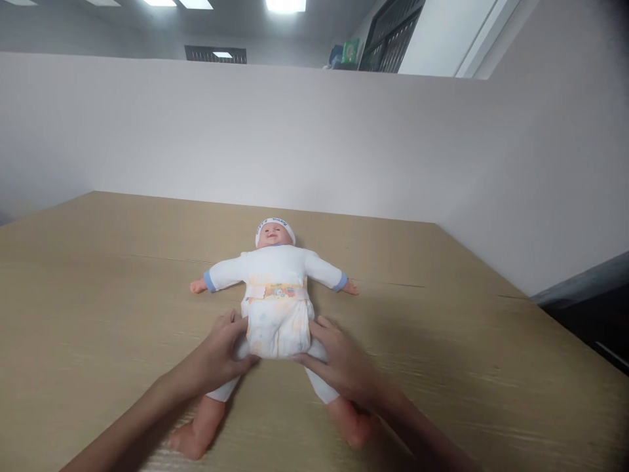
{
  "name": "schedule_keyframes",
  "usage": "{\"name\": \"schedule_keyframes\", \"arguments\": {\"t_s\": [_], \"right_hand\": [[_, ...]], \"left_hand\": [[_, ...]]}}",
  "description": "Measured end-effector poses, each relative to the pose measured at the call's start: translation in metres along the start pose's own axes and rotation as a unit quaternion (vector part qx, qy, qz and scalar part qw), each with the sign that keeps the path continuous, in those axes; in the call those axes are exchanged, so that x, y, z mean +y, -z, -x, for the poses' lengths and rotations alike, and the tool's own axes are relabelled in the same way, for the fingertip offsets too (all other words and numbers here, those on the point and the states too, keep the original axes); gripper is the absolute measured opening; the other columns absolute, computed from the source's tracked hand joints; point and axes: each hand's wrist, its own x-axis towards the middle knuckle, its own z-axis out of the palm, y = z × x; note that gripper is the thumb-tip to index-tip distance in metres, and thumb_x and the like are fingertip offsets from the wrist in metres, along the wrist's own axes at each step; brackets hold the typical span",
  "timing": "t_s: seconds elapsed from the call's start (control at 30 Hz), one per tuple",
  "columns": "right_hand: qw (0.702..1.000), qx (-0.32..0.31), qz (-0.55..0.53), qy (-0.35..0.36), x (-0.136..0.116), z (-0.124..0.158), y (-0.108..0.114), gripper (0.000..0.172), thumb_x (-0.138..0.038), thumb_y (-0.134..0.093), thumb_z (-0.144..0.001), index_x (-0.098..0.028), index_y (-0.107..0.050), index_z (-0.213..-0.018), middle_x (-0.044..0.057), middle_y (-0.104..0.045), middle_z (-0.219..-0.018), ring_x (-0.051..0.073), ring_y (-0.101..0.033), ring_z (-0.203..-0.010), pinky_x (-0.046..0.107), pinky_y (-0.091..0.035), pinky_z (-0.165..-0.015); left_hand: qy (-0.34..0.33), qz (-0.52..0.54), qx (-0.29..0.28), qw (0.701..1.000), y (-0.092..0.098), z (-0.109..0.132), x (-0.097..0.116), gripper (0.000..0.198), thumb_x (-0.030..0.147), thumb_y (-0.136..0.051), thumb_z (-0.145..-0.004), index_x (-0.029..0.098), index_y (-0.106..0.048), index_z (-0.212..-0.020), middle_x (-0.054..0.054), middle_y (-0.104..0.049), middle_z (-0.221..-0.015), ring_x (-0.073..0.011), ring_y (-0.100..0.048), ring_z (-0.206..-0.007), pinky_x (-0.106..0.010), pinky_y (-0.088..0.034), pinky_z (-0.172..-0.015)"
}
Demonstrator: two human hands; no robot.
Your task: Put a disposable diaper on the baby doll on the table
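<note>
A baby doll point(275, 262) in a white suit with blue cuffs and a white cap lies on its back, arms spread, head away from me. Around its hips is a white printed diaper point(279, 328), its patterned front band point(282, 292) running across the belly. My left hand point(223, 351) is closed around the diaper's leg edge and the upper thigh on the left. On the other side, my right hand point(339, 360) grips the matching leg edge. Some fingertips of both hands are hidden under the diaper and legs. The doll's bare feet point toward me.
The doll lies on a wide wooden table point(122, 295) with thin seams across its top. Behind the table stands a pale partition wall point(246, 131), which continues along the right. A dark object point(594, 314) is beside the table's right edge.
</note>
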Motion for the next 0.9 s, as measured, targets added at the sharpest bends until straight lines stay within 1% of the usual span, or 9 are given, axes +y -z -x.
{"name": "schedule_keyframes", "arguments": {"t_s": [0.13, 0.3, 0.47, 0.53, 0.67, 0.77, 0.9], "right_hand": [[1.000, -0.001, -0.010, -0.006, -0.0022, -0.0010, 0.0005, 0.019, -0.023, -0.085, -0.093, -0.025, -0.073, -0.107, 0.003, -0.069, -0.107, 0.027, -0.061, -0.106, 0.036, -0.047, -0.094], [1.000, 0.008, 0.025, 0.007, -0.0032, 0.0008, -0.0009, 0.019, -0.021, -0.084, -0.092, -0.025, -0.072, -0.107, 0.003, -0.067, -0.103, 0.028, -0.061, -0.105, 0.039, -0.046, -0.096], [1.000, 0.015, 0.022, -0.002, 0.0004, 0.0047, -0.0048, 0.022, -0.023, -0.083, -0.092, -0.024, -0.072, -0.111, 0.007, -0.064, -0.113, 0.029, -0.060, -0.111, 0.041, -0.047, -0.098], [1.000, 0.014, 0.022, -0.003, 0.0013, 0.0046, -0.0053, 0.022, -0.023, -0.083, -0.092, -0.024, -0.072, -0.111, 0.007, -0.064, -0.114, 0.029, -0.060, -0.111, 0.041, -0.048, -0.098], [1.000, 0.014, 0.025, 0.000, 0.0007, 0.0022, -0.0039, 0.018, -0.018, -0.082, -0.091, -0.024, -0.072, -0.105, 0.005, -0.065, -0.109, 0.028, -0.061, -0.107, 0.038, -0.048, -0.094], [1.000, 0.019, 0.018, 0.009, -0.0006, 0.0009, -0.0024, 0.016, -0.016, -0.081, -0.091, -0.024, -0.072, -0.101, 0.004, -0.065, -0.105, 0.027, -0.062, -0.103, 0.036, -0.047, -0.091], [1.000, 0.023, 0.002, 0.009, -0.0018, 0.0007, -0.0015, 0.018, -0.015, -0.082, -0.089, -0.024, -0.072, -0.101, 0.003, -0.065, -0.103, 0.025, -0.062, -0.100, 0.034, -0.047, -0.088]], "left_hand": [[-0.005, 0.013, -0.001, 1.000, -0.0012, -0.0005, -0.0037, 0.027, 0.019, -0.068, -0.084, 0.021, -0.070, -0.111, -0.008, -0.058, -0.114, -0.0320, -0.054, -0.117, -0.051, -0.048, -0.107], [-0.039, -0.020, -0.002, 0.999, -0.0016, -0.0011, -0.0065, 0.028, 0.015, -0.067, -0.083, 0.021, -0.071, -0.110, -0.007, -0.057, -0.110, -0.0300, -0.054, -0.112, -0.048, -0.049, -0.103], [-0.053, -0.067, -0.012, 0.996, 0.0008, -0.0010, -0.0034, 0.027, 0.015, -0.067, -0.084, 0.021, -0.071, -0.110, -0.008, -0.059, -0.110, -0.0308, -0.054, -0.111, -0.047, -0.048, -0.100], [-0.055, -0.059, -0.012, 0.997, 0.0014, -0.0007, -0.0013, 0.031, 0.013, -0.067, -0.083, 0.022, -0.072, -0.113, -0.008, -0.059, -0.112, -0.0309, -0.054, -0.113, -0.048, -0.048, -0.101], [-0.042, -0.012, -0.004, 0.999, 0.0013, 0.0000, 0.0003, 0.035, 0.011, -0.067, -0.080, 0.023, -0.073, -0.112, -0.007, -0.059, -0.113, -0.0301, -0.057, -0.115, -0.047, -0.050, -0.104], [-0.038, 0.021, -0.005, 0.999, 0.0004, 0.0002, -0.0021, 0.035, 0.011, -0.068, -0.080, 0.023, -0.073, -0.112, -0.006, -0.060, -0.114, -0.0293, -0.058, -0.117, -0.045, -0.051, -0.106], [-0.043, 0.050, -0.003, 0.998, -0.0007, 0.0005, -0.0077, 0.041, 0.011, -0.070, -0.082, 0.026, -0.072, -0.120, -0.005, -0.061, -0.121, -0.0278, -0.058, -0.121, -0.043, -0.051, -0.110]]}}
